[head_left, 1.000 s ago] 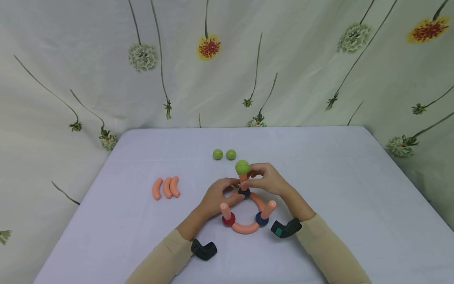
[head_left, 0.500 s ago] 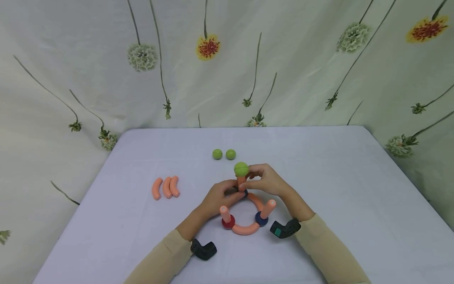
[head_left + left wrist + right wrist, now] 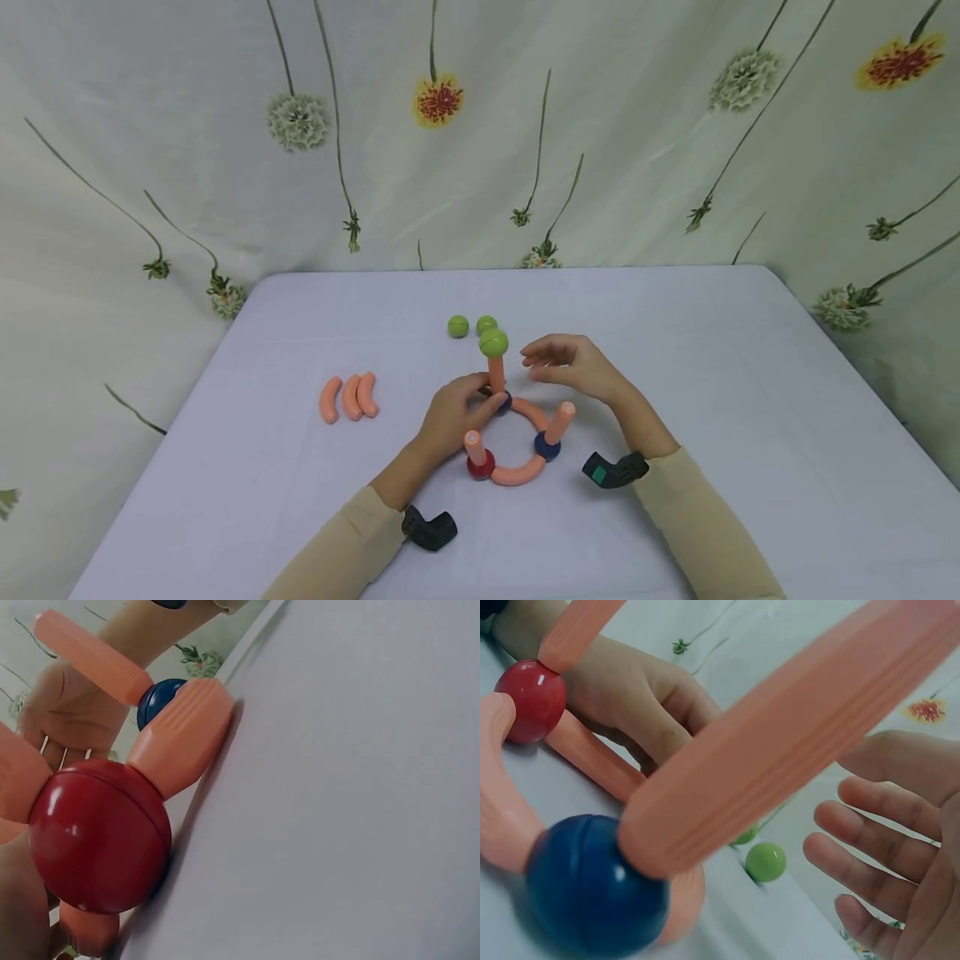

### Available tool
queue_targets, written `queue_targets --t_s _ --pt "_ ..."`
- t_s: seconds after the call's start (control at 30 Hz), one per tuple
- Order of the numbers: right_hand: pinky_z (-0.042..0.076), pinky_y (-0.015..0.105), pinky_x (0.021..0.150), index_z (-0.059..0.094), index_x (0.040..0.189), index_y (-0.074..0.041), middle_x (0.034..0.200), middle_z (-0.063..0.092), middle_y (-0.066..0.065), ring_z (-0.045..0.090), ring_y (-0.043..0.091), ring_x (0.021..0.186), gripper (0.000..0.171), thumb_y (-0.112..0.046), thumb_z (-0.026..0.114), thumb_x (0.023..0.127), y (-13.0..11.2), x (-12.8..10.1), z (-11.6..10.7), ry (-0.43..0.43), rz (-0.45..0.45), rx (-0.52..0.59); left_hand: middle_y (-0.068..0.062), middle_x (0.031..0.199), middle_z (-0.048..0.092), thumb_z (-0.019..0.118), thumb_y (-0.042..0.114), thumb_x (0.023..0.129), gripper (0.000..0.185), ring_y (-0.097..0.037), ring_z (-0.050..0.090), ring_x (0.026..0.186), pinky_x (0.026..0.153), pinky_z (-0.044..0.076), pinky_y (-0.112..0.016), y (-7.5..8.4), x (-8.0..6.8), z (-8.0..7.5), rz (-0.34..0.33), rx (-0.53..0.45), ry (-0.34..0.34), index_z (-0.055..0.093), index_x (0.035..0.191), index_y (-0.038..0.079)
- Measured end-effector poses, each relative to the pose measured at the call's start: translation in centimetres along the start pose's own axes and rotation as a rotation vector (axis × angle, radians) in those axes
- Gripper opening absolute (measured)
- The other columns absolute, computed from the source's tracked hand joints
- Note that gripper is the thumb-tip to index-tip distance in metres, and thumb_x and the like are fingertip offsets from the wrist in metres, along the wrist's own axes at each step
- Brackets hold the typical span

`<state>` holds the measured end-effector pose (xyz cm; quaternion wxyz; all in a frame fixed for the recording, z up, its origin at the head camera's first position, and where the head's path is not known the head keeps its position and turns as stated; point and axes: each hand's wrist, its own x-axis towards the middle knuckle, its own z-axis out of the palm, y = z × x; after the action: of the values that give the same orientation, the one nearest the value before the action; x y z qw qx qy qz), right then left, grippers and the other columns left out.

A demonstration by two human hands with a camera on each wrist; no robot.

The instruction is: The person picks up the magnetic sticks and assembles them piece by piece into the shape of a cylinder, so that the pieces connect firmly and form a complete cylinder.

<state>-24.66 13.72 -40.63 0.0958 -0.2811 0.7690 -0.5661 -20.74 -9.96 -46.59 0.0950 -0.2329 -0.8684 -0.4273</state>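
A ring of curved orange rods [image 3: 517, 475] joins a red ball [image 3: 481, 466], a near blue ball [image 3: 547, 446] and a far blue ball [image 3: 506, 405]. From each ball rises an orange stick; the far stick [image 3: 496, 374] carries a green ball [image 3: 493, 343] on top. My left hand [image 3: 450, 415] grips the far joint, thumb on the near side and fingers behind, partly hidden. To the right of that stick, my right hand [image 3: 579, 367] is in the air, apart from it. In the right wrist view its fingers [image 3: 877, 870] are spread and relaxed, holding nothing.
Two loose green balls [image 3: 458, 327] sit behind the ring, one partly covered by the mounted ball. Several curved orange rods [image 3: 328, 400] lie on the left of the white table [image 3: 712, 375]. A flowered cloth [image 3: 637, 167] hangs behind.
My right hand has let go of the far orange stick and drawn back to the right. The structure has shifted slightly left, the green ball now standing higher in view. My left hand keeps its grip.
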Motion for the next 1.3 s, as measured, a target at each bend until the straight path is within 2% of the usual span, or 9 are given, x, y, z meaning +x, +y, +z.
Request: queue_targets --t_s 0.07,0.17,0.3,0.43,0.6,0.83,0.97,1.07,1.3 --pt "0.053 0.029 0.078 0.063 0.118 0.009 0.106 0.068 0.016 0.064 0.02 0.095 0.032 -0.006 0.068 0.089 0.2 0.0 -0.3 0.05 0.045 0.02 -0.002 0.099 0.07 0.07 0.025 0.091 0.024 -0.019 0.064 0.098 0.086 0.05 -0.041 -0.1 0.0 0.0 -0.003 0.035 0.047 0.069 0.109 0.009" --pt "0.053 0.035 0.083 0.062 0.118 0.01 0.104 0.069 0.014 0.065 0.016 0.092 0.032 -0.008 0.066 0.092 0.8 0.0 -0.7 0.107 0.093 0.058 -0.004 0.098 0.07 0.07 0.023 0.091 0.022 -0.021 0.064 0.096 0.084 0.05 -0.041 0.0 0.1 -0.1 -0.002 0.092 0.101 0.068 0.107 0.007" --pt "0.051 0.043 0.088 0.061 0.118 0.012 0.101 0.07 0.012 0.066 0.014 0.088 0.032 -0.011 0.063 0.095 1.8 0.5 -1.0 0.156 0.141 0.09 -0.006 0.098 0.07 0.068 0.023 0.092 0.022 -0.022 0.063 0.093 0.08 0.051 -0.041 0.2 0.2 -0.2 0.009 0.161 0.128 0.067 0.106 0.005" --pt "0.05 0.04 0.086 0.062 0.118 0.008 0.101 0.069 0.016 0.065 0.015 0.088 0.032 -0.014 0.062 0.096 2.4 1.9 -0.9 0.177 0.187 0.057 -0.008 0.096 0.07 0.067 0.022 0.092 0.022 -0.024 0.064 0.09 0.077 0.051 -0.041 0.3 0.2 -0.5 0.011 0.197 0.16 0.067 0.105 0.004" --pt "0.049 0.037 0.084 0.062 0.12 0.005 0.104 0.067 0.018 0.063 0.017 0.089 0.031 -0.013 0.062 0.096 2.4 4.4 -0.8 0.135 0.213 -0.028 -0.008 0.093 0.07 0.067 0.021 0.091 0.02 -0.025 0.064 0.088 0.075 0.051 -0.042 0.1 0.2 -0.5 -0.001 0.213 0.2 0.067 0.101 0.004" --pt "0.048 0.035 0.079 0.061 0.123 0.003 0.11 0.064 0.015 0.061 0.027 0.097 0.034 -0.013 0.065 0.093 3.4 7.2 -0.2 0.083 0.173 -0.202 -0.007 0.09 0.067 0.066 0.023 0.091 0.017 -0.025 0.062 0.085 0.074 0.05 -0.041 0.1 0.1 -0.1 -0.014 0.189 0.223 0.065 0.096 0.006" --pt "0.048 0.037 0.084 0.058 0.129 0.0 0.117 0.062 0.016 0.058 0.029 0.104 0.043 -0.015 0.069 0.09 4.2 8.2 0.3 0.035 0.191 -0.284 -0.006 0.089 0.067 0.066 0.021 0.09 0.016 -0.024 0.061 0.085 0.074 0.05 -0.041 -0.1 0.0 0.1 -0.022 0.163 0.216 0.065 0.096 0.006" --pt "0.047 0.037 0.084 0.053 0.135 -0.004 0.124 0.058 0.015 0.057 0.027 0.102 0.053 -0.019 0.072 0.088 4.4 8.8 0.6 -0.006 0.201 -0.353 -0.006 0.09 0.066 0.066 0.02 0.089 0.016 -0.023 0.061 0.085 0.075 0.05 -0.04 -0.3 0.0 0.2 -0.021 0.15 0.218 0.064 0.096 0.007" --pt "0.047 0.039 0.083 0.044 0.147 -0.012 0.138 0.046 0.018 0.057 0.025 0.094 0.066 -0.02 0.073 0.088 3.6 9.9 0.8 -0.131 0.144 -0.475 -0.007 0.091 0.066 0.067 0.02 0.089 0.016 -0.022 0.062 0.087 0.076 0.05 -0.04 -0.4 0.1 0.0 0.0 0.126 0.223 0.064 0.097 0.006"
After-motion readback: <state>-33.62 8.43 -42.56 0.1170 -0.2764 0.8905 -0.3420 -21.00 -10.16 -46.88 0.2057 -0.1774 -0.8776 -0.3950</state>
